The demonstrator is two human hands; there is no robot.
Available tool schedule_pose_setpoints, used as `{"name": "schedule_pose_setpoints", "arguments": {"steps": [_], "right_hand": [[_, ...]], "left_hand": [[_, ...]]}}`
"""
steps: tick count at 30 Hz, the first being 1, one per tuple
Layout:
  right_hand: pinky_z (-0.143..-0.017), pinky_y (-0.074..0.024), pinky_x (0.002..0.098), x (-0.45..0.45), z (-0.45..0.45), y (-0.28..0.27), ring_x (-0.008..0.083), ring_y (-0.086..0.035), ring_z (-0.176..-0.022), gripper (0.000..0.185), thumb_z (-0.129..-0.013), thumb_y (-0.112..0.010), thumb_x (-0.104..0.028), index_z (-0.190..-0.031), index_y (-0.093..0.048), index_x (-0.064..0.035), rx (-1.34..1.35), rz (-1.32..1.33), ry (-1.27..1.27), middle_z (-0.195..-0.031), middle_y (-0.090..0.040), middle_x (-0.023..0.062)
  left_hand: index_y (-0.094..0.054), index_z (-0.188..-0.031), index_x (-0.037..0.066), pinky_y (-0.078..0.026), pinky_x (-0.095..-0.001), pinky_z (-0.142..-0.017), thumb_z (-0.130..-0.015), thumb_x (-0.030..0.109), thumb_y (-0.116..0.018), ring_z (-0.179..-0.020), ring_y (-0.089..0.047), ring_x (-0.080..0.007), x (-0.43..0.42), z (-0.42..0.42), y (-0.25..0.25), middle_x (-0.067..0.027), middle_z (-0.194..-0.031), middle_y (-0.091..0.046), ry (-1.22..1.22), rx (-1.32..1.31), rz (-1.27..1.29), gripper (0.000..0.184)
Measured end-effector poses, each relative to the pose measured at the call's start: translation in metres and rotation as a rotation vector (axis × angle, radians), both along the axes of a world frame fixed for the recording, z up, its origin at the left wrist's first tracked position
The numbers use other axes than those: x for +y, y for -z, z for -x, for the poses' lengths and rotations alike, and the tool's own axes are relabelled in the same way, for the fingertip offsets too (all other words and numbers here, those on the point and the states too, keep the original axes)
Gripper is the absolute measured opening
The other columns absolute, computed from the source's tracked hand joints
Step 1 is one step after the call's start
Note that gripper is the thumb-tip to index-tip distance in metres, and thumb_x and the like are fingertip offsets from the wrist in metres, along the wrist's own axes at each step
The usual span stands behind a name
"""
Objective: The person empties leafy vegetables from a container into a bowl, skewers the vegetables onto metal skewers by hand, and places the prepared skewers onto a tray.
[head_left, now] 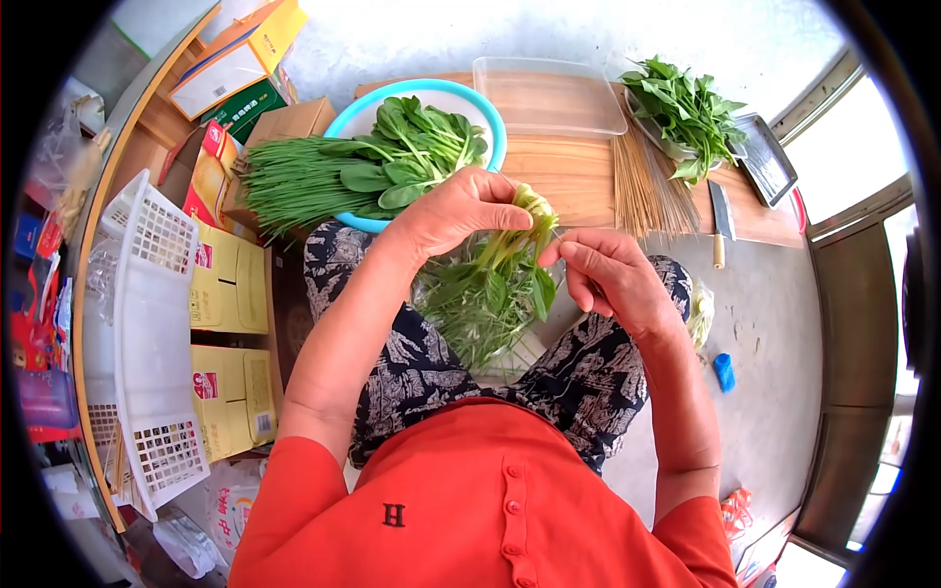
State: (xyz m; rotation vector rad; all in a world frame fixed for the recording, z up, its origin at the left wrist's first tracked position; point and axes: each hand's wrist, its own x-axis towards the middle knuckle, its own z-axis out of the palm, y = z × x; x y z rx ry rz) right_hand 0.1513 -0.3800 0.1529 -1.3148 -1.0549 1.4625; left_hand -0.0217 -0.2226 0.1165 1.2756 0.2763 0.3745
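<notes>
My left hand grips the pale stem end of a bunch of leafy greens, whose leaves hang down between my knees. Close beside the stems on the right, my right hand has thumb and forefinger pinched together; what they hold is too small to make out. Below the bunch lies a heap of loose green stalks. Ahead and to the left, a blue-rimmed basin holds broad-leaved greens and long thin green stalks.
On the wooden board are a clear plastic tray, thin brown sticks, a knife, a black tray and more leafy greens. Cartons and a white plastic rack stand at the left.
</notes>
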Motion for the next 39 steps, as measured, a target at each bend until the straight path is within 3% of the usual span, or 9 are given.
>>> {"name": "schedule_pose_setpoints", "arguments": {"steps": [3, 5, 18, 22, 25, 27, 31, 35, 39], "right_hand": [[-0.037, -0.0214, 0.0179, -0.001, 0.0, 0.0, 0.002, -0.03, -0.04, 0.028, -0.1, -0.045, -0.019, -0.097, -0.065, 0.0004, 0.014, 0.006, -0.001, -0.051, -0.046, -0.0032], [-0.037, -0.0214, 0.0179, -0.001, 0.0, 0.002, 0.0021, -0.03, -0.04, 0.028, -0.1, -0.046, -0.019, -0.097, -0.065, 0.0004, 0.021, 0.007, 0.011, -0.051, -0.046, -0.0031], [-0.039, -0.0232, 0.0186, 0.001, -0.009, 0.023, 0.0032, -0.034, -0.042, 0.026, -0.099, -0.046, -0.019, -0.097, -0.065, -0.0007, 0.076, 0.052, 0.027, -0.053, -0.048, -0.0026], [-0.039, -0.0241, 0.0184, 0.004, -0.029, 0.061, 0.0033, -0.034, -0.042, 0.028, -0.1, -0.045, -0.02, -0.097, -0.064, -0.0005, 0.078, 0.012, 0.14, -0.053, -0.047, -0.0029], [-0.041, -0.0253, 0.0179, 0.006, -0.041, 0.09, 0.0041, -0.034, -0.043, 0.027, -0.1, -0.043, -0.02, -0.098, -0.063, -0.0012, 0.138, 0.001, 0.188, -0.054, -0.047, -0.0027], [-0.042, -0.0257, 0.0178, 0.009, -0.048, 0.107, 0.0046, -0.035, -0.043, 0.027, -0.101, -0.042, -0.019, -0.1, -0.062, -0.0008, 0.201, -0.03, 0.246, -0.055, -0.048, -0.0019], [-0.042, -0.026, 0.0183, 0.012, -0.057, 0.114, 0.005, -0.035, -0.043, 0.027, -0.101, -0.042, -0.018, -0.101, -0.061, -0.0004, 0.283, -0.036, 0.31, -0.055, -0.049, -0.0016], [-0.041, -0.0263, 0.0188, 0.013, -0.06, 0.117, 0.0056, -0.034, -0.042, 0.027, -0.101, -0.041, -0.018, -0.102, -0.061, -0.0007, 0.247, -0.013, 0.349, -0.055, -0.049, -0.0006], [-0.041, -0.0267, 0.0187, 0.011, -0.061, 0.116, 0.0055, -0.034, -0.041, 0.027, -0.101, -0.041, -0.019, -0.101, -0.061, -0.0009, 0.261, 0.004, 0.363, -0.054, -0.049, 0.0001]], "left_hand": [[-0.069, -0.1, -0.003, -0.047, -0.0254, -0.084, -0.081, 0.011, -0.072, -0.087, -0.063, -0.0116, -0.001, -0.001, 0.0, -0.0057, -0.094, -0.069, 0.031, 0.021, -0.001, 0.024], [-0.071, -0.098, -0.002, -0.048, -0.0232, -0.075, -0.081, 0.012, -0.074, -0.079, -0.062, -0.0089, -0.002, -0.004, 0.001, -0.0044, -0.088, -0.07, -0.023, 0.037, -0.045, 0.023], [-0.069, -0.104, -0.001, -0.049, -0.0244, -0.083, -0.083, 0.008, -0.07, -0.084, -0.062, -0.01, 0.0, -0.002, 0.005, -0.0051, -0.094, -0.069, 0.017, 0.102, -0.174, 0.023], [-0.069, -0.099, -0.002, -0.051, -0.026, -0.082, -0.087, 0.007, -0.063, -0.09, -0.063, -0.011, 0.073, 0.022, 0.03, -0.006, -0.1, -0.069, -0.396, 0.303, -0.573, 0.016], [-0.069, -0.098, 0.0, -0.051, -0.0276, -0.079, -0.085, 0.005, -0.062, -0.086, -0.064, -0.0117, 0.117, 0.039, 0.045, -0.0061, -0.097, -0.07, -0.521, 0.433, -0.736, 0.015], [-0.069, -0.099, 0.005, -0.051, -0.0321, -0.078, -0.084, 0.003, -0.061, -0.086, -0.065, -0.0181, 0.13, 0.04, 0.049, -0.0061, -0.093, -0.067, -0.486, 0.582, -1.083, 0.017], [-0.069, -0.1, 0.012, -0.049, -0.0398, -0.078, -0.083, -0.003, -0.054, -0.095, -0.06, -0.0291, 0.139, 0.017, 0.07, -0.0075, -0.1, -0.058, -0.321, 0.538, -1.491, 0.026], [-0.069, -0.108, 0.021, -0.045, -0.041, -0.092, -0.078, -0.007, -0.052, -0.114, -0.053, -0.0293, 0.152, -0.008, 0.096, -0.0086, -0.127, -0.053, -0.142, 0.621, -1.662, 0.044], [-0.07, -0.103, 0.022, -0.041, -0.0374, -0.096, -0.078, -0.003, -0.056, -0.117, -0.05, -0.024, 0.155, -0.018, 0.102, -0.0045, -0.133, -0.051, 0.034, 0.619, -1.804, 0.038]]}}
